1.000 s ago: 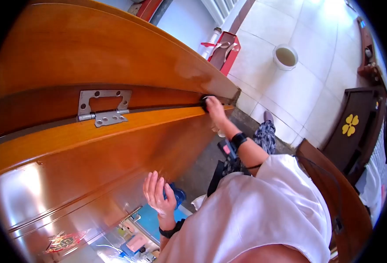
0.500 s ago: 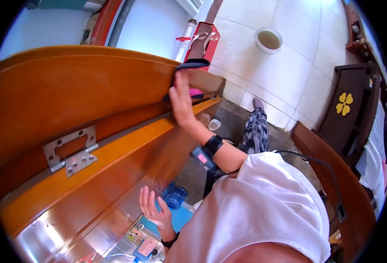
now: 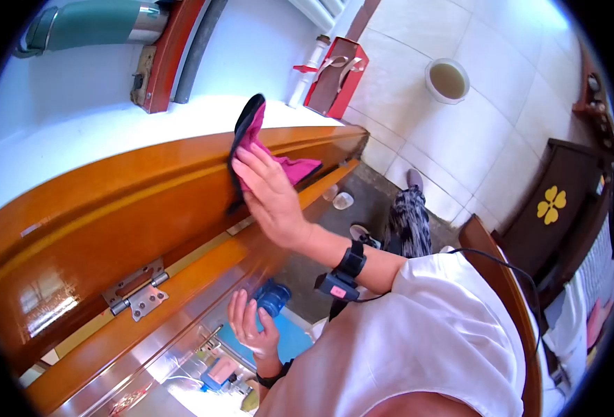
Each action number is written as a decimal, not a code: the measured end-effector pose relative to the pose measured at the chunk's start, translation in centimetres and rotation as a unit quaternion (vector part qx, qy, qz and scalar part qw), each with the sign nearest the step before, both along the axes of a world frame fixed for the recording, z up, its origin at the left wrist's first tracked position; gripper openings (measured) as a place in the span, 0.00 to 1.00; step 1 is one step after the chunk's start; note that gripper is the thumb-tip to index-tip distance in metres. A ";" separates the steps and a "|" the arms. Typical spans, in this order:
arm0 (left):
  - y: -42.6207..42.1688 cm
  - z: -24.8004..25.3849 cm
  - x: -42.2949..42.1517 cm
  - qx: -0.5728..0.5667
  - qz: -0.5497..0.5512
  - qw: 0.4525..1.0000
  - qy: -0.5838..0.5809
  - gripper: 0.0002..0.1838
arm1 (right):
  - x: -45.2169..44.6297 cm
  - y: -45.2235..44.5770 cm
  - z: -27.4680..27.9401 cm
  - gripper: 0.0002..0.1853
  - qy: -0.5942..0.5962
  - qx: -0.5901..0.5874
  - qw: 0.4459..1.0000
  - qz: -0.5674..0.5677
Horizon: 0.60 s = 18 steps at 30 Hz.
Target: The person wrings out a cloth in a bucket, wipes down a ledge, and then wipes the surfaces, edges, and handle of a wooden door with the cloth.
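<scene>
My right hand presses a pink cloth with black edging against a varnished wooden door. The fingers lie extended over the cloth, and part of it sticks up past the top of the door. What is under the palm is hidden. Lower down, my left hand is held with its fingers apart and nothing in it. It is nearest the glossy wooden face beside the door frame; I cannot tell whether it touches. A metal hinge joins door and frame.
A white basin of murky water stands on the tiled floor. Near the wall is a red box. A blue water bottle shows beyond my left hand. A dark cabinet with a yellow flower stands at right.
My right hand has moved left along the door with the cloth, and more pink shows. The view has shifted, revealing a green cylinder at top left. My left hand stays open.
</scene>
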<state>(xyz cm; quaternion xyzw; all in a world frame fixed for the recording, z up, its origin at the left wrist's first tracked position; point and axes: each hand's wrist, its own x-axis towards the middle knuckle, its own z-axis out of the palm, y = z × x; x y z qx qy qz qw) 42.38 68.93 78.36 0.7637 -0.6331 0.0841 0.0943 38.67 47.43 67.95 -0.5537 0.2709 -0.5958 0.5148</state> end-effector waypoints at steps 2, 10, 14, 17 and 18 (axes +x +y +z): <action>-1.2 0.1 -1.2 0.000 0.008 1.000 0.000 0.12 | -0.3 -1.4 -4.2 0.34 0.041 0.008 0.999 0.004; -4.2 -1.5 -4.4 0.024 0.028 0.998 0.054 0.14 | -1.0 -4.2 -11.3 0.34 0.092 0.238 0.962 0.097; -4.8 -1.4 -4.4 0.016 0.027 0.997 0.075 0.14 | -1.7 -5.2 3.6 0.35 0.031 -0.044 0.991 0.122; -4.9 -1.8 -4.3 0.014 0.033 0.998 0.054 0.15 | -2.6 -6.1 11.6 0.33 -0.107 -0.127 0.971 0.171; -4.9 -1.9 -4.2 0.012 0.035 0.997 0.061 0.15 | -2.0 -6.2 11.5 0.30 -0.110 -0.118 0.974 0.162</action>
